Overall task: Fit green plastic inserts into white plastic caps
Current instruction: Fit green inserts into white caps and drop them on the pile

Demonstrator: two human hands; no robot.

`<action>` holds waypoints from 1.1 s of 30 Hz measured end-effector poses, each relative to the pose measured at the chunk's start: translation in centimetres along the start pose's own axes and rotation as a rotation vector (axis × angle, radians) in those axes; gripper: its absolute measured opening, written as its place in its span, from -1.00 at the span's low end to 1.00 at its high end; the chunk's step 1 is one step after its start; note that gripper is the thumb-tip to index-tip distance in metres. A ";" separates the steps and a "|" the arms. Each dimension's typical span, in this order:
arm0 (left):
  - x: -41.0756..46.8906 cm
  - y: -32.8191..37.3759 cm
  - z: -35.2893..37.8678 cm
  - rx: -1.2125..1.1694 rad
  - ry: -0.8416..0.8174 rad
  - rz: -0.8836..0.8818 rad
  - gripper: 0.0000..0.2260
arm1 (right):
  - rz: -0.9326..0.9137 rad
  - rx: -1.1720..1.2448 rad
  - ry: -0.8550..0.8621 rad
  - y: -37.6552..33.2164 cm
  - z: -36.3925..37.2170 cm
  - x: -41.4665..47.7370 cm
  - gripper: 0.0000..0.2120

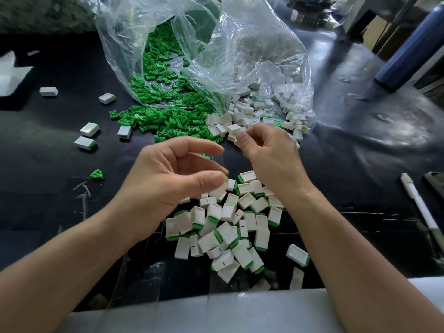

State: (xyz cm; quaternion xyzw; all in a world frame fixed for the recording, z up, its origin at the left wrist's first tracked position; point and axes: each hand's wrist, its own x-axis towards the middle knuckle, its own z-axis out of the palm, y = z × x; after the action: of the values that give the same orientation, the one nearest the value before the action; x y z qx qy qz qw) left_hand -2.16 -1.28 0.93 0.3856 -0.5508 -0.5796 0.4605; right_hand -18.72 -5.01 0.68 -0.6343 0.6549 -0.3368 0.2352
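A glossy black surface [360, 131] carries crumpled clear plastic bags [252, 51], which lie open near its far edge. A white pen [419, 203] lies along the right edge. A blue cylinder [413, 44], perhaps a bottle, stands at the far right corner. A piece of white sheet [12, 78] sits at the left edge, and a pale grey strip [216, 313] runs along the near edge.

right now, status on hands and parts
Left hand open over pile of fitted white plastic caps. Right hand at loose white caps by clear plastic bag, grip unclear. Nothing in the way.
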 end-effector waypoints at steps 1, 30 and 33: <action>-0.1 0.1 0.0 0.014 -0.024 -0.005 -0.66 | -0.015 -0.057 0.028 0.2 0.0 0.2 -0.83; 0.8 -0.6 -0.6 0.139 0.224 -0.012 -0.66 | -0.014 0.497 -0.421 -1.4 0.6 -0.9 -0.93; 0.8 -0.5 -0.5 0.105 0.241 0.003 -0.66 | 0.011 0.567 -0.453 -1.7 0.5 -1.1 -0.90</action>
State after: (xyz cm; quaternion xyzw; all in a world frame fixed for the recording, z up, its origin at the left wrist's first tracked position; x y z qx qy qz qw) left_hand -1.97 -2.21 0.49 0.4753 -0.5218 -0.4986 0.5033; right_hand -17.11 -3.93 1.48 -0.5988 0.4701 -0.3547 0.5428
